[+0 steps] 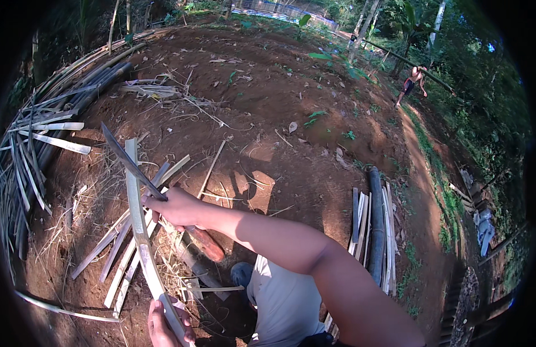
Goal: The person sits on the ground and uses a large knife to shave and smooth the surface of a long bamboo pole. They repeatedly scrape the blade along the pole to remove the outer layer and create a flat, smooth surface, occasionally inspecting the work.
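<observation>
My right hand (174,207) is closed around a machete (122,155) with a long dark blade and a reddish-brown wooden handle. The blade points up and to the left and crosses a long split bamboo strip (147,254). Low in the view, my left hand (168,325) grips the near end of that strip, which runs away from me at a slant. Under it, several loose bamboo strips (124,254) lie on the ground. A round bamboo piece (198,269) rests beside them, close to my leg.
Bamboo poles and split strips (54,130) are piled at the left. More strips (388,231) lie by a dark pole (376,222) on my right. A dirt path (424,173) runs along the right, where another person (414,84) carries a long pole.
</observation>
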A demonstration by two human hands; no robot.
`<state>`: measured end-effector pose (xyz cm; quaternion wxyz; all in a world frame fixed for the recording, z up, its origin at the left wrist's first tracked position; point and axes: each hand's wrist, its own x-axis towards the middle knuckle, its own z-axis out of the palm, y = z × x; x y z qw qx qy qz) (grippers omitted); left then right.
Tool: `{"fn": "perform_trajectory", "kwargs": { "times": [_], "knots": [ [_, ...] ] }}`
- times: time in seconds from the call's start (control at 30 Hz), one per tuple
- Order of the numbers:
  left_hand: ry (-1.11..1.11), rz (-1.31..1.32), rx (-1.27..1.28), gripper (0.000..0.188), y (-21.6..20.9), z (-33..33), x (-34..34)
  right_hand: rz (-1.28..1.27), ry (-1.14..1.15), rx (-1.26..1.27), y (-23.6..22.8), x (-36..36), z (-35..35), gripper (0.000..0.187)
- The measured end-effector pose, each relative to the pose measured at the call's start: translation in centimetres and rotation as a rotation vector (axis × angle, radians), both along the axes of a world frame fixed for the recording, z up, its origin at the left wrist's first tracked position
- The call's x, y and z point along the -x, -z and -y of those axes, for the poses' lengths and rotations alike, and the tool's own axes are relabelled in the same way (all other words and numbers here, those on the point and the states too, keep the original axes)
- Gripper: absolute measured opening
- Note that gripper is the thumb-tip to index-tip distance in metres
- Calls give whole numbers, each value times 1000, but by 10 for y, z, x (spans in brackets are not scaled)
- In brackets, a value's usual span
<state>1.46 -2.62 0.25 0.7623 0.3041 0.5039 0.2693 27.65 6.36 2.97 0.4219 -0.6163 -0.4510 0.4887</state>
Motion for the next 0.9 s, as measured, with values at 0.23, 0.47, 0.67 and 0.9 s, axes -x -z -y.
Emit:
{"fn": "perform_trajectory", "kwargs": {
  "times": [0.23, 0.47, 0.67, 0.9],
  "knots": [
    [47, 203, -62, 22, 8, -8, 3, -136, 21, 48, -5, 24, -11, 39],
    [174, 307, -31, 28, 6, -18, 11, 507, 69, -99, -2, 25, -3, 44],
    [-58, 374, -129, 19, 1, -18, 23, 956, -423, -425, 10, 71, 27, 19],
    [27, 336, -36, 27, 10, -13, 27, 968, -558, -509, 18, 92, 46, 26]
  ]
}}
